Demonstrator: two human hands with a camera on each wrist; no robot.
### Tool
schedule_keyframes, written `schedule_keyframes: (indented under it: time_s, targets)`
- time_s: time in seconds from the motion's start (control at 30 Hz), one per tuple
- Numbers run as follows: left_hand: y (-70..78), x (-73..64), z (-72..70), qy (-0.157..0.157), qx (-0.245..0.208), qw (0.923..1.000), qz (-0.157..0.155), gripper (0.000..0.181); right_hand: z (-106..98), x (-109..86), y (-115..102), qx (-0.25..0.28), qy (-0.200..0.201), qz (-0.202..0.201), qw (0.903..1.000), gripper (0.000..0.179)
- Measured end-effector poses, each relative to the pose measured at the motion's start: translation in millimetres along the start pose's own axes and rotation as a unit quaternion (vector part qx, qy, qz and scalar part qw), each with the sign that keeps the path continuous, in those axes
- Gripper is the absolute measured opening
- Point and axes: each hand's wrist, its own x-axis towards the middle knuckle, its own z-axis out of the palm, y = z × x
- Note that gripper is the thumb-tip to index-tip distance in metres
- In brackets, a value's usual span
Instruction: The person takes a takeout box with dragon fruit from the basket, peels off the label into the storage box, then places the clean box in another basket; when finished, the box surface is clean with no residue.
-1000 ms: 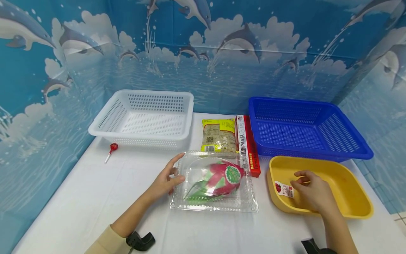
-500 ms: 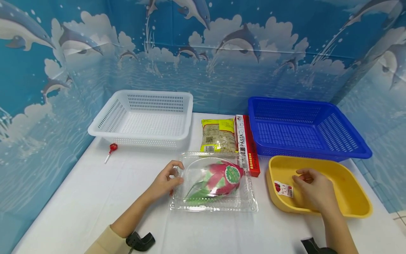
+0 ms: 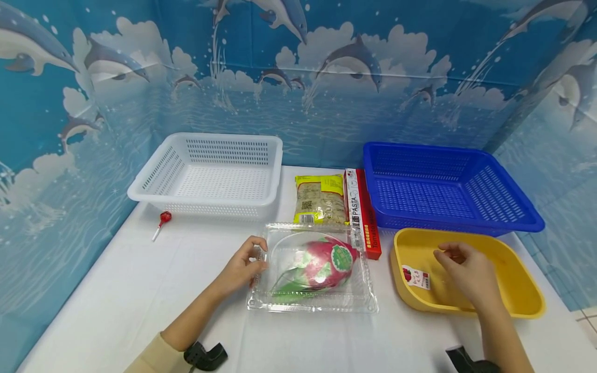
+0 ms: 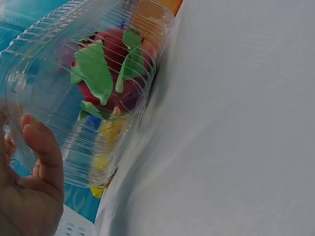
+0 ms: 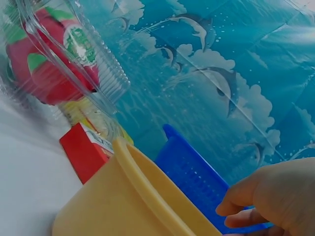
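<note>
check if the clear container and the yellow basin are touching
Apart: the head view shows a strip of white tablecloth between the clear container and the yellow basin.

Backdrop (image 3: 224,116) up top is blue, printed with grey-and-white dolphins (image 3: 355,52) and white clouds (image 3: 132,36). White basket (image 3: 219,181) at left, deep blue basket (image 3: 420,199) at right, mustardy yellow tub (image 3: 510,274) lower right with a red-and-white card (image 3: 416,277). Dragon fruit (image 3: 312,261) mid-frame: pinky red, green scales, green-and-white sticker (image 3: 342,258), under a see-through clamshell (image 3: 317,306). Centre: red-and-white pasta box (image 3: 370,220), yellow-and-beige bag (image 3: 321,198). Red lollipop (image 3: 165,217) left, white tablecloth (image 3: 140,290), beige sleeve (image 3: 158,357) lower left.
</note>
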Motion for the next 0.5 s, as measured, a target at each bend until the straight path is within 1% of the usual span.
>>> schedule_keyframes:
  time_s: [0.13,0.3,0.37,0.5]
  targets:
    - [1.0,0.1,0.2,0.0,-0.001,1.0,0.006,0.028,-4.8,2.7,1.8,0.01,0.008,-0.013,0.9998,0.043]
    - [2.4,-0.2,0.5,0.004,0.001,1.0,0.009,0.029,-10.8,11.0,-0.5,0.03,0.034,-0.03,0.9985,0.041]
    - [2.8,0.1,0.5,0.01,-0.002,0.9999,0.011,0.029,-13.1,15.8,-2.7,0.042,0.047,-0.028,0.9976,0.04]
    - [4.7,1.0,0.1,0.024,-0.014,0.9995,0.017,0.029,-17.2,25.4,-6.8,0.075,0.055,0.005,0.9957,0.041]
